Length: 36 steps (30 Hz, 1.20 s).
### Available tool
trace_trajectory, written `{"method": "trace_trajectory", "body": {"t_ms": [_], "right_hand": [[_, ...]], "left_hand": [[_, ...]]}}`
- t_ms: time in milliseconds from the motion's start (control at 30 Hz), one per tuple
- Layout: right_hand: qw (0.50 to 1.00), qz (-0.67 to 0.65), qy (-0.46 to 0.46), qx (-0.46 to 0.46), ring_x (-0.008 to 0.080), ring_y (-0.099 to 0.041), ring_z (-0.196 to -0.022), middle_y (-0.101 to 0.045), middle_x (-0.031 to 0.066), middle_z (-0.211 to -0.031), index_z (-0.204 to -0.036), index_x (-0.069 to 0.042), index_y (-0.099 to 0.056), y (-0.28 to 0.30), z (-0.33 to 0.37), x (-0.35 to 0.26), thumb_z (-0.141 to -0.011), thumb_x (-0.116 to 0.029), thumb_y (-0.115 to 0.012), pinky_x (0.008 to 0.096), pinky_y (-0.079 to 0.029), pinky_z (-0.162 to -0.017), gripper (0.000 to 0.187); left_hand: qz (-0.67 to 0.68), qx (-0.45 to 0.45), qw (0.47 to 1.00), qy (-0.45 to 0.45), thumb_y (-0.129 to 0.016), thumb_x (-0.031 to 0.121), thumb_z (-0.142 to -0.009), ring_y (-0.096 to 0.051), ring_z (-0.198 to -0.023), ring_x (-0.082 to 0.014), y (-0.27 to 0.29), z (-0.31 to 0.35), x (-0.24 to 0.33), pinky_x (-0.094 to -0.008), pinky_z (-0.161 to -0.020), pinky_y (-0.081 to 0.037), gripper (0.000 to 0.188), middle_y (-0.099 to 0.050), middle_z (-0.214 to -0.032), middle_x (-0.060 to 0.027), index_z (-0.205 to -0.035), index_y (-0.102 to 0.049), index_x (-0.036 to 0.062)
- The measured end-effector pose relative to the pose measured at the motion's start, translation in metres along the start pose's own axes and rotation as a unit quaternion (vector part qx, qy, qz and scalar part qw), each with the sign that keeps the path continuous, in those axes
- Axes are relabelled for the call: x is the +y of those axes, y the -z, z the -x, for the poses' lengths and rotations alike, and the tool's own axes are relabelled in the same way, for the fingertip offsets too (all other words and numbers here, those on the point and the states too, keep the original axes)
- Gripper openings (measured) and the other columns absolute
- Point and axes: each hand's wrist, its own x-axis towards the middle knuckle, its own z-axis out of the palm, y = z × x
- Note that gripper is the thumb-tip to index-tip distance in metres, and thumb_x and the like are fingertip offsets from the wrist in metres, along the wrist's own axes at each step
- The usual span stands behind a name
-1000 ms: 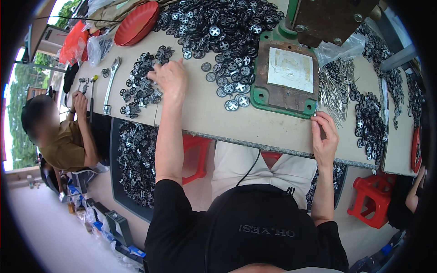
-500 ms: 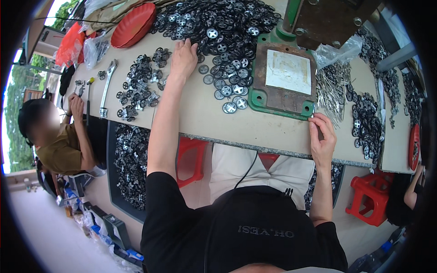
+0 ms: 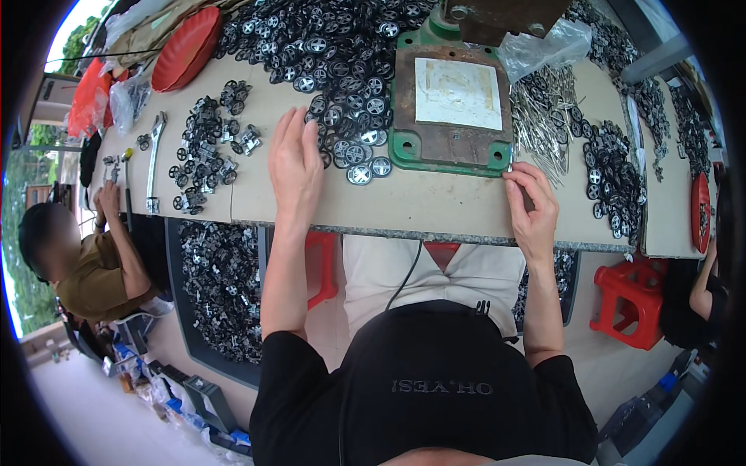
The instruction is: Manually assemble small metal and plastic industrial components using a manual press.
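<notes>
My left hand lies stretched out on the table, fingers straight, its fingertips beside a spread of small black wheels with silver cross-shaped hubs. Nothing shows in its grasp. My right hand is at the near right corner of the green press base, thumb and index finger drawn together. A tiny bright tip shows at those fingers, too small to name. On the press base lies a stained white plate. Thin metal pins lie heaped just beyond my right hand.
Left of my left hand lie wheel assemblies, a wrench and red dishes. More wheels lie at right. Parts fill a grey bin below the table. A co-worker sits at left; a red stool stands right.
My left hand has drawn back from the wheel pile's far left edge toward the table's front. My right hand stays at the press corner. The whole view has shifted slightly.
</notes>
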Motion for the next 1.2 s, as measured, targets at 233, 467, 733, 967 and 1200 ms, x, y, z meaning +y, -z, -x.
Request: {"method": "trace_trajectory", "body": {"t_ms": [233,467,733,967,1200], "right_hand": [[1.000,-0.016,0.000,-0.001,0.0211,-0.059,-0.087,-0.060,0.0120,-0.097,-0.090,0.001,-0.063,0.001,-0.001,-0.001,-0.081,-0.002,-0.058,0.0272,-0.045,-0.075,0.011],[0.997,-0.051,-0.005,0.051,0.0186,-0.059,-0.085,-0.061,0.0110,-0.095,-0.090,0.001,-0.063,0.001,0.002,0.002,-0.081,0.000,-0.058,0.0260,-0.046,-0.074,0.010],[0.996,-0.038,-0.002,0.081,0.0169,-0.059,-0.083,-0.062,0.0111,-0.094,-0.091,0.002,-0.063,0.015,0.001,0.004,-0.082,0.000,-0.058,0.0253,-0.047,-0.072,0.010],[0.994,-0.011,0.005,0.111,0.0130,-0.058,-0.073,-0.062,0.0089,-0.092,-0.092,0.001,-0.063,0.034,-0.012,0.014,-0.081,-0.001,-0.058,0.0227,-0.046,-0.063,0.011],[0.991,0.072,-0.105,0.029,0.0144,-0.053,-0.058,-0.061,0.0082,-0.081,-0.090,-0.002,-0.064,0.057,-0.020,0.015,-0.078,-0.007,-0.061,0.0253,-0.043,-0.055,0.014]], "left_hand": [[0.000,-0.002,0.998,0.068,-0.056,0.006,-0.084,-0.056,-0.092,-0.0272,-0.004,0.043,0.020,-0.0343,-0.079,-0.045,0.030,-0.057,-0.109,-0.0200,-0.111,-0.056,-0.0050],[-0.045,-0.001,0.996,0.078,-0.066,0.008,-0.077,-0.055,-0.072,-0.0218,-0.002,0.055,0.033,-0.0314,-0.065,-0.046,0.033,-0.059,-0.090,-0.0139,-0.109,-0.060,-0.0011],[-0.112,-0.038,0.993,0.010,-0.074,0.014,-0.070,-0.050,-0.063,-0.0130,-0.010,0.076,0.044,-0.0267,-0.058,-0.044,0.033,-0.058,-0.083,-0.0074,-0.099,-0.064,0.0013],[0.018,0.017,0.996,0.088,-0.070,0.003,-0.072,-0.057,-0.067,-0.0155,-0.023,0.079,0.043,-0.0270,-0.058,-0.047,0.023,-0.061,-0.080,-0.0091,-0.095,-0.066,0.0029],[-0.057,0.012,0.998,0.028,-0.070,0.005,-0.073,-0.056,-0.067,-0.0168,-0.022,0.071,0.036,-0.0267,-0.061,-0.045,0.024,-0.060,-0.082,-0.0069,-0.096,-0.068,0.0042]]}}
